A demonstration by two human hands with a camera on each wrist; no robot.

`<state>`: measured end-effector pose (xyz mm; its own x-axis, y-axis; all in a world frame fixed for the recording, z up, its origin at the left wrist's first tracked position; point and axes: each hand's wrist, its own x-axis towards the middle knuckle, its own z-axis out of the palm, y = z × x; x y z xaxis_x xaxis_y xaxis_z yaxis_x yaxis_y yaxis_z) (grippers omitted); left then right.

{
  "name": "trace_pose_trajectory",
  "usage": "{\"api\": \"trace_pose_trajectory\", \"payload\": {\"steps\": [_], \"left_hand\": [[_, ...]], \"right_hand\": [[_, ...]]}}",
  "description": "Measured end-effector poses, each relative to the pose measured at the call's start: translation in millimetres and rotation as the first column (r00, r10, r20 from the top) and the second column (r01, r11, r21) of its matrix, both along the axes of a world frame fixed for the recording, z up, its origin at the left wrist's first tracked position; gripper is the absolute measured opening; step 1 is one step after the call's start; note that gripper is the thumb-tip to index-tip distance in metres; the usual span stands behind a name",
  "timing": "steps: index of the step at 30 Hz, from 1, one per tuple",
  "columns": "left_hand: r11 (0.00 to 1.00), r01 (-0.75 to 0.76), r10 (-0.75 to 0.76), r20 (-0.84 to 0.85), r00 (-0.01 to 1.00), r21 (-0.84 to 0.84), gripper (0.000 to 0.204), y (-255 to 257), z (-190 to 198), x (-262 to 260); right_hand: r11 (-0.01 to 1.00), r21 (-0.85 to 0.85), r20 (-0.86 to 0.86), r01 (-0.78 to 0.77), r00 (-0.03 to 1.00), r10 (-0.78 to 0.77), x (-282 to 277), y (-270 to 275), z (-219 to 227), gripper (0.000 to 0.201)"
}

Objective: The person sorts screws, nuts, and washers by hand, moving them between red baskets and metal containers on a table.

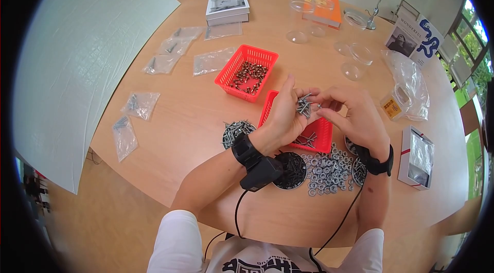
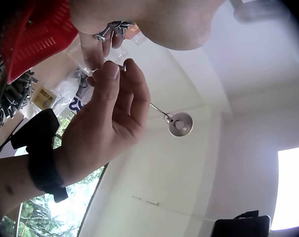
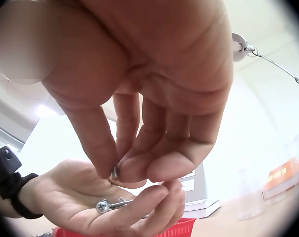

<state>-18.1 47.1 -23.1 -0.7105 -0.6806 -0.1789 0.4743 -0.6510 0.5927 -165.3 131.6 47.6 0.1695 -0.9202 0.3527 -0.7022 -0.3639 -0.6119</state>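
Note:
My left hand (image 1: 287,114) is palm up and cups a small bunch of silver screws (image 1: 304,107). One cross-head screw (image 3: 104,206) shows plainly on its fingers in the right wrist view. Just beside it, my right hand (image 1: 360,118) pinches a single small screw (image 2: 123,68) between thumb and index finger; most of that screw is hidden by the fingertips. Both hands are over the nearer red basket (image 1: 325,138), where a few screws (image 1: 307,140) lie at the bottom. The left forearm and hand cover part of this basket.
Behind stands another red basket (image 1: 222,84) with brownish screws. Near me are a dish of silver screws (image 1: 237,133), a dish of black screws (image 1: 290,171) and loose nuts (image 1: 329,174). Plastic bags (image 1: 213,62), clear containers (image 1: 352,71), books (image 1: 228,6) and an open box (image 1: 416,162) surround them.

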Motion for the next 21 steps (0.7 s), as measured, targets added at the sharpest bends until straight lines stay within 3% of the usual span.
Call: {"api": "trace_pose_trajectory", "payload": {"steps": [4, 7, 10, 14, 19, 21], "left_hand": [[1.000, -0.002, 0.002, 0.023, 1.000, -0.020, 0.078, 1, 1, 1], [1.000, 0.004, -0.004, 0.024, 1.000, -0.030, 0.078, 2, 3, 1], [0.998, 0.054, -0.054, 0.001, 0.999, -0.045, 0.078, 0, -2, 1], [0.998, 0.056, -0.055, 0.040, 0.998, -0.002, 0.073, 9, 8, 0], [0.995, 0.096, -0.097, 0.027, 0.995, 0.022, 0.060, 0, -4, 5], [0.994, 0.093, -0.091, -0.024, 0.996, 0.060, 0.056, -9, -1, 11]], "right_hand": [[0.997, 0.066, 0.001, -0.051, 0.999, 0.051, 6, 0, 1, 0.017], [0.998, -0.056, -0.025, -0.042, 0.999, 0.041, 5, -3, -6, 0.018], [0.997, 0.052, 0.015, 0.057, 0.998, -0.058, 8, -3, 0, 0.019], [0.999, -0.028, 0.044, 0.043, 0.998, -0.041, 9, -8, -9, 0.019], [0.951, -0.259, 0.085, 0.168, 0.985, -0.151, 8, -10, -11, 0.017], [0.943, -0.248, 0.110, 0.220, 0.974, -0.198, 4, -9, -9, 0.017]]}}
